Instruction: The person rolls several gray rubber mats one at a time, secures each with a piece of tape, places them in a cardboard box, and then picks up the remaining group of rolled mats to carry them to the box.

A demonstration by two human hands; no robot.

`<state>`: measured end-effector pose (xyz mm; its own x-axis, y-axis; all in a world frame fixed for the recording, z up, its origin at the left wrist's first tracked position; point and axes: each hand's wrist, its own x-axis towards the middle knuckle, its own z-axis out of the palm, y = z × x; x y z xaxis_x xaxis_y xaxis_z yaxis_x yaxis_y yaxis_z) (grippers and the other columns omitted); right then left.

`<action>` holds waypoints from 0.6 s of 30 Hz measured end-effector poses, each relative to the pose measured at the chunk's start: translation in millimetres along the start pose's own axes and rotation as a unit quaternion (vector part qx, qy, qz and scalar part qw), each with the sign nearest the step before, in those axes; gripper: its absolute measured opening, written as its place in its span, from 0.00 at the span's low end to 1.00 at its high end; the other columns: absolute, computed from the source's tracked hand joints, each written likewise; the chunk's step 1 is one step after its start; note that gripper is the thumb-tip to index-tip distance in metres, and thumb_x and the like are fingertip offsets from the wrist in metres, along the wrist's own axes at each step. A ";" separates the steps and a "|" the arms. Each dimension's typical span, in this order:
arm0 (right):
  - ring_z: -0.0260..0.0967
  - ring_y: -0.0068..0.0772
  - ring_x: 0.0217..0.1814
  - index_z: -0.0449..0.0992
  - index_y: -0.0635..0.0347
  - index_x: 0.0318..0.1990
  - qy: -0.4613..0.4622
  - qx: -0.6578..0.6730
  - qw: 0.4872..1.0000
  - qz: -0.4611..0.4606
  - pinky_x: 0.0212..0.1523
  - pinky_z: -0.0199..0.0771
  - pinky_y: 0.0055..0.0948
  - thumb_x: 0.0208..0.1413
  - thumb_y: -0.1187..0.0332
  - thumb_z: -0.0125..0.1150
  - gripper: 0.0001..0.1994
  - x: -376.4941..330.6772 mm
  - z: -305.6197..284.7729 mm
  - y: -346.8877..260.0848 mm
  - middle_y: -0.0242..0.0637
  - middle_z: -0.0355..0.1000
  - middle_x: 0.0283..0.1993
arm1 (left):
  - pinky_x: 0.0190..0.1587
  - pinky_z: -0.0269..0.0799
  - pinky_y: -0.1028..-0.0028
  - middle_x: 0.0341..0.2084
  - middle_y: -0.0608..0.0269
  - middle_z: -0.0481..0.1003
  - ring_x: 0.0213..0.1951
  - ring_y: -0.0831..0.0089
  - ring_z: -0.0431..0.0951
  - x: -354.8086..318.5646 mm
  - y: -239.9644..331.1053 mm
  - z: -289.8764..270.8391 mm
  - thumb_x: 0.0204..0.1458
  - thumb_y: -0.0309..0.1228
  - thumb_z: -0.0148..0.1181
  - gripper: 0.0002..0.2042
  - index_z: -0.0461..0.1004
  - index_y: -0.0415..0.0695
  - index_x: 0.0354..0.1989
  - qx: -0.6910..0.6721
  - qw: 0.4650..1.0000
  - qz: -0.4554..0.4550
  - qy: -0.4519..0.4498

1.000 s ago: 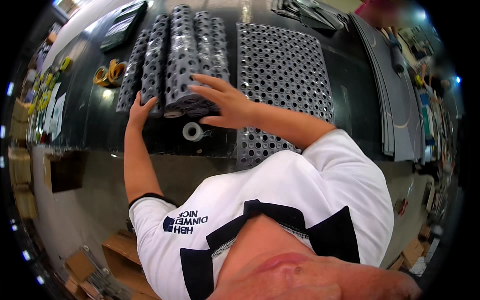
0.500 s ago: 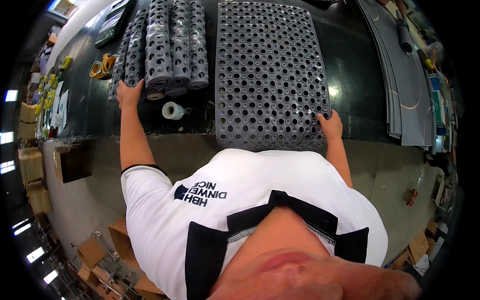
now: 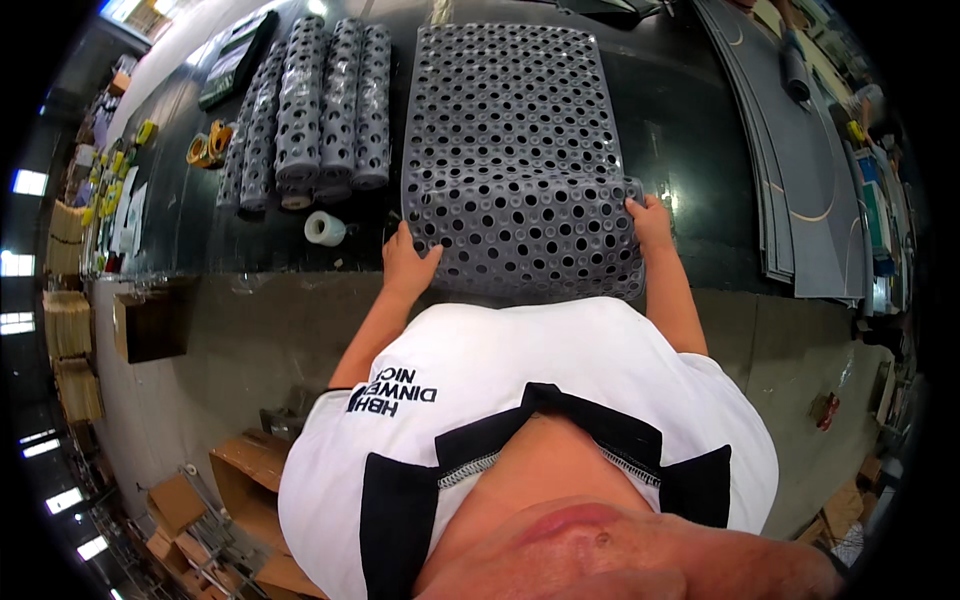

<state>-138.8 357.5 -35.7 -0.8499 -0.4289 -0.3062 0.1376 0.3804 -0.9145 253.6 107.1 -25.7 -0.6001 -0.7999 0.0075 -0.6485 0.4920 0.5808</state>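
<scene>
A grey rubber mat point(image 3: 510, 110) full of round holes lies on the dark table in front of me. Its near end is bent up and folded back toward the far end. My right hand point(image 3: 652, 222) grips the right edge of that folded part, thumb on top. At the mat's near left side is my left hand point(image 3: 408, 262), its thumb and fingers spread apart; whether it touches the mat I cannot tell. To the left, several rolled-up grey mats point(image 3: 300, 110) lie stacked side by side, with shiny wrap around them.
A roll of clear film point(image 3: 325, 229) stands near the table's front edge. Yellow tape rolls point(image 3: 208, 146) and a dark green package point(image 3: 238, 60) lie farther left. Large grey sheets point(image 3: 800, 190) are piled on the right. An open cardboard box point(image 3: 150, 325) is below the table.
My left hand has left the rolled mats and come right to the flat mat. The mat's near end has been lifted and folded over, my right hand still on its edge.
</scene>
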 end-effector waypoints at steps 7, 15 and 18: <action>0.76 0.33 0.42 0.79 0.67 0.46 -0.022 -0.036 0.995 -0.096 0.45 0.74 0.34 0.53 0.68 0.63 0.15 10.0 -21.0 -55.1 0.40 0.79 0.41 | 0.52 0.74 0.61 0.47 0.52 0.78 0.47 0.61 0.79 90.0 35.6 -19.0 0.54 0.28 0.61 0.20 0.72 0.35 0.55 -0.417 0.866 -0.180 -0.211; 0.77 0.44 0.46 0.80 0.60 0.48 0.199 -0.129 0.877 -0.417 0.46 0.74 0.35 0.56 0.58 0.64 0.17 51.5 -29.9 -227.5 0.46 0.79 0.45 | 0.52 0.71 0.75 0.50 0.54 0.78 0.47 0.72 0.79 195.8 145.0 -147.0 0.58 0.33 0.62 0.21 0.74 0.35 0.57 -0.370 0.922 0.099 0.062; 0.76 0.49 0.48 0.80 0.61 0.47 0.105 -0.079 0.961 -0.243 0.48 0.73 0.39 0.57 0.56 0.63 0.18 108.0 -32.8 -207.2 0.48 0.79 0.45 | 0.50 0.72 0.75 0.50 0.53 0.77 0.46 0.72 0.78 220.3 123.4 -134.2 0.57 0.36 0.63 0.24 0.71 0.36 0.60 -0.270 0.961 0.027 0.052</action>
<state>-275.8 259.3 129.4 -0.8809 -0.4181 0.2218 -0.3661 0.3048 -0.8792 104.2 -54.6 156.9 -0.5584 -0.8216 0.1147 -0.2627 0.3063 0.9150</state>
